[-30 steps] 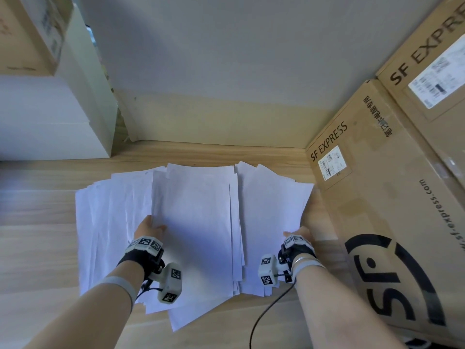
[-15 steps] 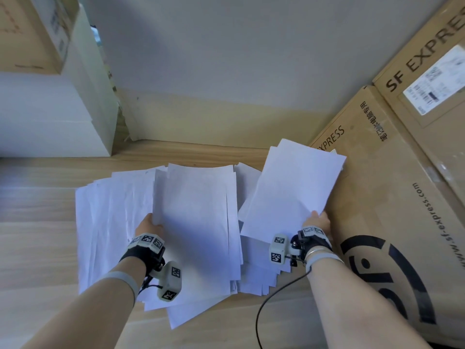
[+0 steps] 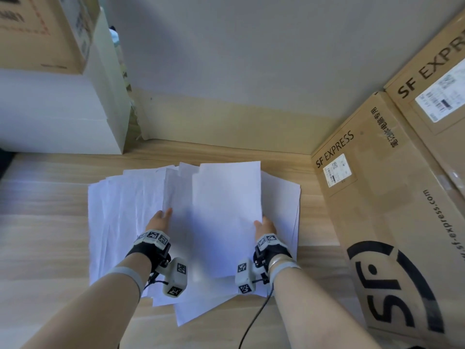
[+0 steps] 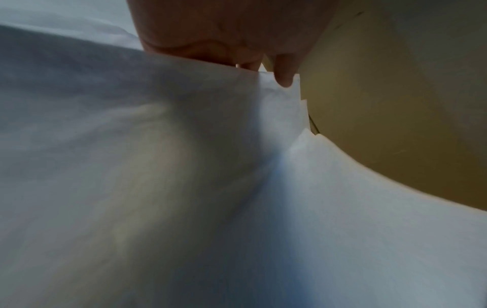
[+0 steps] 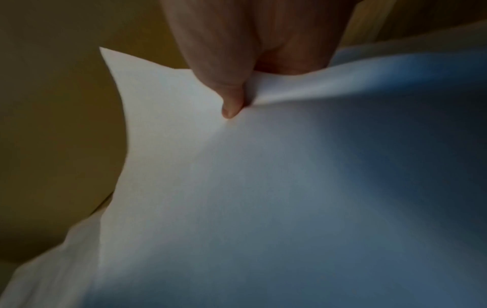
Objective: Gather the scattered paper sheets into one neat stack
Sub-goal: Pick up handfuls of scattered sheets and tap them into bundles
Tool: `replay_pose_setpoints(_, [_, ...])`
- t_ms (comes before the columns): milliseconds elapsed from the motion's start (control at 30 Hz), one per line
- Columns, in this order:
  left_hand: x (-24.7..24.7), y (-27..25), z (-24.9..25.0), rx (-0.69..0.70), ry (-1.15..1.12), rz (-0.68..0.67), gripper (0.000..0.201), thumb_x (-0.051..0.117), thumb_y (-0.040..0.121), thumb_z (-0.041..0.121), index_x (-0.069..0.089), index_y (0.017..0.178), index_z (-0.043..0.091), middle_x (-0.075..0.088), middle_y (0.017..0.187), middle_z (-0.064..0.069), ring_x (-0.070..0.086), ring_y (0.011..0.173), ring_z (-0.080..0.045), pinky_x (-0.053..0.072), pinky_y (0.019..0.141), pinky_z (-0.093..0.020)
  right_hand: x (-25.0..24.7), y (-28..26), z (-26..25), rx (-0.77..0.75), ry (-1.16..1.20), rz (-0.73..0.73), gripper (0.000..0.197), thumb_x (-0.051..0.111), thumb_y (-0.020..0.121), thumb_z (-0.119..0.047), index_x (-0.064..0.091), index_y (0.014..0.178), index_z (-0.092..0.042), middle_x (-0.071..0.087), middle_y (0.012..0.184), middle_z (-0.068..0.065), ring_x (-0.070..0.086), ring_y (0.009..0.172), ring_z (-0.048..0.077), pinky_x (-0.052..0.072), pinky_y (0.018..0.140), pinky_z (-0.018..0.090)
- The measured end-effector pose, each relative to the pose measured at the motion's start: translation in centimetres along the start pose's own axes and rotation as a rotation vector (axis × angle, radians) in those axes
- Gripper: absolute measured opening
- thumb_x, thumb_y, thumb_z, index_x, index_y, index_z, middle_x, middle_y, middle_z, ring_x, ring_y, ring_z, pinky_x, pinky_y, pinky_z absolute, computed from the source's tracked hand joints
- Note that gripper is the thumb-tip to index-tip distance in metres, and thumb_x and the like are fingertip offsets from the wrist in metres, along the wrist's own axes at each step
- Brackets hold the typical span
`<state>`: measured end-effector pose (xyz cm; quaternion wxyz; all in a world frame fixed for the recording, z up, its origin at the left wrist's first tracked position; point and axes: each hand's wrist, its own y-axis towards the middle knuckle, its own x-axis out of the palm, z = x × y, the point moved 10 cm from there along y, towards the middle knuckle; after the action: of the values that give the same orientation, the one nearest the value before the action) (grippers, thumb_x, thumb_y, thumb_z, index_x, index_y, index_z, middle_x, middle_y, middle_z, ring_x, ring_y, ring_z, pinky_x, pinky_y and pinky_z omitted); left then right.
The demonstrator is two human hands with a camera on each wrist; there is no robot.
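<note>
Centrally, right hand [image 3: 264,226] pinches top sheet [image 3: 226,217] beside left hand [image 3: 159,219].

Light wood-grain plank surface [image 3: 45,248] runs up to a plain grey-white wall [image 3: 251,59]; wall's lower band is a yellowish-beige strip [image 3: 226,127] meeting the wood. Left of that strip: white rectangular box [image 3: 50,112] against the wall, brown cardboard carton [image 3: 37,28] stacked on it. Right of the strip: large brown cardboard "SF EXPRESS" box [image 3: 392,222] with white shipping label, black logo on its near face; second similar labelled box [image 3: 432,79] behind it. Soft, even light, faint shadow on the wall above the strip.
</note>
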<state>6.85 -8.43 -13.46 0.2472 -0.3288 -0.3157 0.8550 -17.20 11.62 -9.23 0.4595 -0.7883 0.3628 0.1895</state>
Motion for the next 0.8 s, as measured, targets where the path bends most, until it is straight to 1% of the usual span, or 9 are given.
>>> replay_pose_setpoints(67, [0.3, -0.1, 0.2, 0.015, 0.002, -0.024, 0.058, 0.045, 0.095, 0.034, 0.034, 0.140, -0.001, 0.039, 0.147, -0.018, 0.040, 0.134, -0.035, 0.030, 0.110, -0.040, 2.8, -0.5, -0.5, -0.021, -0.118, -0.093, 0.037, 0.043, 0.094, -0.012, 0.050, 0.130, -0.006, 0.052, 0.136, 0.014, 0.052, 0.121, 0.032, 0.040, 0.101, 0.031])
replay_pose_setpoints(233, [-0.1, -0.3, 0.1, 0.056, 0.095, -0.025, 0.047, 0.058, 0.085, 0.002, 0.044, 0.129, -0.004, 0.053, 0.129, -0.025, 0.052, 0.120, -0.040, 0.044, 0.096, -0.044, 5.3, -0.3, -1.7, -0.100, -0.359, -0.137, 0.060, 0.059, 0.087, -0.023, 0.034, 0.140, -0.010, 0.029, 0.146, 0.013, 0.034, 0.133, 0.032, 0.032, 0.109, 0.035])
replay_pose_setpoints(333, [-0.8, -0.7, 0.8, 0.117, -0.007, -0.018, 0.029, 0.058, 0.082, -0.004, 0.054, 0.111, -0.005, 0.061, 0.107, -0.024, 0.058, 0.111, -0.041, 0.046, 0.082, -0.039, 4.7, 0.2, -2.9, -0.160, 0.048, -0.138, 0.092, 0.074, 0.075, -0.013, 0.016, 0.147, -0.013, 0.032, 0.149, 0.010, 0.036, 0.136, 0.025, 0.032, 0.113, 0.039])
replay_pose_setpoints(433, [-1.6, -1.7, 2.4, 0.181, -0.180, -0.014, 0.040, 0.060, 0.081, -0.006, 0.055, 0.120, -0.004, 0.064, 0.094, -0.018, 0.061, 0.096, -0.031, 0.045, 0.080, -0.034, 4.8, 2.9, -2.3, -0.147, 0.328, -0.148, 0.118, 0.081, 0.054, -0.038, 0.010, 0.148, -0.023, 0.032, 0.152, 0.005, 0.036, 0.138, 0.024, 0.030, 0.114, 0.047])
replay_pose_setpoints(467, [-2.0, -2.1, 3.1, 0.210, -0.240, -0.011, 0.034, 0.059, 0.081, -0.006, 0.058, 0.115, -0.001, 0.063, 0.086, -0.014, 0.058, 0.091, -0.026, 0.044, 0.079, -0.031, 3.9, 2.2, -3.6, -0.162, 0.389, -0.138, 0.117, 0.080, 0.051, -0.042, 0.015, 0.147, -0.022, 0.035, 0.150, 0.008, 0.038, 0.137, 0.026, 0.031, 0.114, 0.047])
replay_pose_setpoints(533, [-2.9, -3.6, 4.8, 0.266, -0.354, -0.007, 0.021, 0.054, 0.085, -0.006, 0.060, 0.099, 0.008, 0.059, 0.076, -0.008, 0.055, 0.088, -0.023, 0.042, 0.077, -0.028, 0.9, -0.4, -6.8, -0.193, 0.459, -0.051, 0.096, 0.076, 0.069, -0.025, 0.021, 0.147, -0.017, 0.036, 0.146, 0.013, 0.040, 0.135, 0.028, 0.033, 0.112, 0.041])
replay_pose_setpoints(667, [-5.0, -6.0, 8.0, 0.387, -0.472, 0.077, 0.028, 0.052, 0.088, -0.007, 0.055, 0.116, -0.008, 0.054, 0.093, -0.007, 0.051, 0.092, -0.022, 0.036, 0.077, -0.026, -2.6, -2.1, -10.9, -0.326, 0.647, -0.025, 0.076, 0.062, 0.083, 0.003, 0.022, 0.146, -0.010, 0.033, 0.148, 0.009, 0.034, 0.137, 0.022, 0.031, 0.111, 0.036])
replay_pose_setpoints(733, [-5.9, -6.6, 9.0, 0.414, -0.508, 0.122, 0.030, 0.051, 0.087, -0.009, 0.051, 0.116, -0.016, 0.051, 0.088, -0.006, 0.047, 0.091, -0.018, 0.038, 0.080, -0.028, -3.9, -2.6, -12.0, -0.379, 0.632, 0.021, 0.052, 0.058, 0.083, 0.008, 0.042, 0.132, 0.001, 0.058, 0.124, 0.015, 0.052, 0.117, 0.024, 0.044, 0.094, 0.029])
replay_pose_setpoints(800, [-7.0, -7.0, 9.7, 0.454, -0.545, 0.160, 0.033, 0.052, 0.083, -0.013, 0.052, 0.116, -0.013, 0.057, 0.090, -0.007, 0.053, 0.095, -0.021, 0.046, 0.091, -0.037, -5.1, -3.6, -13.0, -0.408, 0.583, 0.061, 0.025, 0.054, 0.083, 0.011, 0.057, 0.108, 0.006, 0.061, 0.084, 0.019, 0.055, 0.089, 0.020, 0.045, 0.068, 0.018])
